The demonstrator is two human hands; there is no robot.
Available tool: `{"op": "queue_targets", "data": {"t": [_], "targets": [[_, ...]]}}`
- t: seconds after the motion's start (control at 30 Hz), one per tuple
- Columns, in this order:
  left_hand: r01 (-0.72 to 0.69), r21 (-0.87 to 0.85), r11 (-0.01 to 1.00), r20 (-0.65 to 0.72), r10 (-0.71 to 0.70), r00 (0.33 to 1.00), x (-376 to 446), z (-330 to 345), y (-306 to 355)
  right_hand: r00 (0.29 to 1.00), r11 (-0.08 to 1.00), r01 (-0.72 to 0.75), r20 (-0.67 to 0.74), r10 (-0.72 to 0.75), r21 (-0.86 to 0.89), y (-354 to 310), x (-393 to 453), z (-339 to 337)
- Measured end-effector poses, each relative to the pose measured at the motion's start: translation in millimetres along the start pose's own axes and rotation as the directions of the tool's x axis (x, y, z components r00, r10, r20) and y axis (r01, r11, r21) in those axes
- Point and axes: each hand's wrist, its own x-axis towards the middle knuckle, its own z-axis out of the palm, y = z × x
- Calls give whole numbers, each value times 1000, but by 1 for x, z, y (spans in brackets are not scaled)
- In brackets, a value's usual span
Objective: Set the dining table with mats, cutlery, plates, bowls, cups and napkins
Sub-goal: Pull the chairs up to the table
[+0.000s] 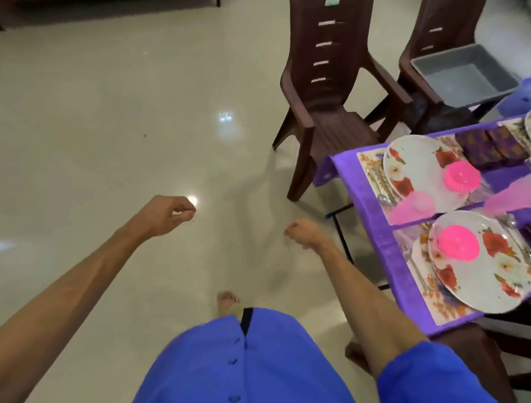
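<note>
Purple cloth covers the dining table, and that table sits off to the right of both hands — so it's the right hand that is nearer to it, with the left hand well apart, out over the bare tiled floor. Nothing is carried by either one: the left's fingers are curled loosely with nothing visible between them, and the right's are curled under too, though its palm side can't be seen.

Two places are already laid at the near end. The closest plate is set on a mat with a pink bowl on top and a fork lying along its left side, long axis running away from the table edge. A second plate with another pink bowl is found further from the fingers, a spoon beside it and a pink napkin between the two settings.

A grey tub is perched on the far chair's arms, beyond the table and further right — probably where supplies get fetched, judging by the task.

As for labels — only a small green-and-white sticker is seen at the top of the nearer brown chair, too blurred to be read.
</note>
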Motion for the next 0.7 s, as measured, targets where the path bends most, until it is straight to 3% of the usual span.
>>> {"op": "queue_targets", "data": {"t": [0.2, 0.43, 0.7], "targets": [[-31, 55, 998, -17, 32, 999, 139, -128, -37, 995, 997, 46, -88, -41, 57, -117, 106, -74], [-93, 50, 994, 10, 92, 996, 358, -248, -58, 977, 979, -15, -204, 57, 205, -223, 255, -160], [-220, 85, 972, 183, 201, 962, 609, -396, 0, 915, 892, -105, -309, 260, 440, -311, 371, -280]]}}
